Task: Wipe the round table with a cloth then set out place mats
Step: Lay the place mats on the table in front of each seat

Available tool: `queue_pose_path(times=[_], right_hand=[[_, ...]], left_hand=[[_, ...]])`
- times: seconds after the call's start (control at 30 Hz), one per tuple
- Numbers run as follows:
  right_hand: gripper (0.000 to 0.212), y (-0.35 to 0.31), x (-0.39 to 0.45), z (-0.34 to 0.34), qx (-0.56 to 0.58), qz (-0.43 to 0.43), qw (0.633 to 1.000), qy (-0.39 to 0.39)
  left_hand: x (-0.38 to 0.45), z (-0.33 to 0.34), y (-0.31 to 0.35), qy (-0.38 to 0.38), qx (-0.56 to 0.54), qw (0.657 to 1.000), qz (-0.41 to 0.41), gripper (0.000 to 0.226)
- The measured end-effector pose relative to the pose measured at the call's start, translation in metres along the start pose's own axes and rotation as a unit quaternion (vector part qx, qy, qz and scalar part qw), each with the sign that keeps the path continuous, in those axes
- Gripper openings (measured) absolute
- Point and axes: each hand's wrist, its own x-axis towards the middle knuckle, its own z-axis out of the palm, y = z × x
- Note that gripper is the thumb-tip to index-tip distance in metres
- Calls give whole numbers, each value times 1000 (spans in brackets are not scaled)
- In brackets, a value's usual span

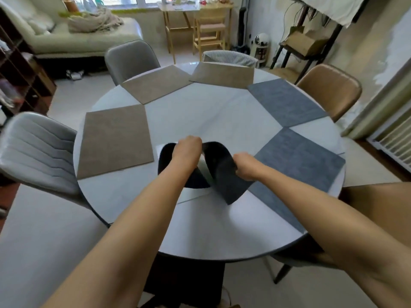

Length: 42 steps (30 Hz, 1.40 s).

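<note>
Both hands pinch a dark mat [224,170] over the near part of the table [200,230]: left hand [186,150] at its far edge, right hand [245,166] at its right edge. It bows between them, so it looks thin, light, floppy; best held at opposite edges and pulled flat before laying down.

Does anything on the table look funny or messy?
Only the dark mat both hands hold: it is bent into an arch, not yet flat. The left hand and right hand grip its ends. The other five mats lie flat around the table.
</note>
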Motion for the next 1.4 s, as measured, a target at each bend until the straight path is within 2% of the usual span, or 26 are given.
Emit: queue_pose_path(times=[0.07, 0.17, 0.27, 0.33, 0.43, 0.5, 0.57, 0.63, 0.73, 0.8, 0.87, 0.9, 0.97, 1.03, 1.07, 1.27, 1.4], right_hand=[[16, -6, 7, -25, -37, -13, 995, 87], [27, -10, 12, -58, -78, -20, 975, 209], [30, -9, 17, -64, -161, 6, 956, 244], [35, -3, 27, -48, -225, 16, 941, 253], [39, -8, 27, -18, -270, 58, 937, 215], [52, -13, 23, 24, -230, 49, 959, 158], [55, -26, 19, 73, -176, 65, 979, 78], [45, -35, 17, 120, -144, 94, 984, 39], [45, -42, 18, 177, -108, 134, 985, 22], [59, -46, 17, 209, -99, 152, 983, 35], [90, -51, 13, 222, -87, 149, 984, 52], [97, -54, 11, 226, -79, 145, 985, 51], [89, -64, 4, 233, -84, 153, 984, 41], [57, -72, -2, 240, -99, 162, 981, 36], [52, -74, -6, 241, -95, 167, 981, 39], [70, -80, -31, 249, -125, 166, 978, 24], [71, -86, -41, 253, -116, 157, 980, 29]], left_hand=[[13, -17, -5, 60, 13, 998, 3, 22], [35, -36, -15, 146, -6, 989, 10, 22], [44, -42, -27, 194, 12, 981, 29, 22], [43, -34, -36, 175, 21, 984, 37, 27], [26, 1, -47, 83, -1, 996, 22, 46], [8, 38, -56, 18, -15, 1000, 19, 60], [-9, 83, -71, -72, -21, 997, 22, 60], [-27, 125, -85, -145, -15, 989, 21, 58], [-49, 164, -96, -194, -17, 980, 23, 58], [-65, 182, -106, -207, -36, 978, 21, 62], [-73, 187, -111, -209, -43, 977, 25, 66], [-75, 188, -113, -211, -44, 976, 26, 67], [-82, 191, -119, -213, -39, 976, 27, 67], [-89, 194, -123, -208, -33, 977, 29, 68], [-92, 194, -123, -202, -29, 978, 34, 69], [-120, 197, -122, -200, -27, 978, 42, 76], [-127, 197, -124, -188, -16, 981, 48, 78]])
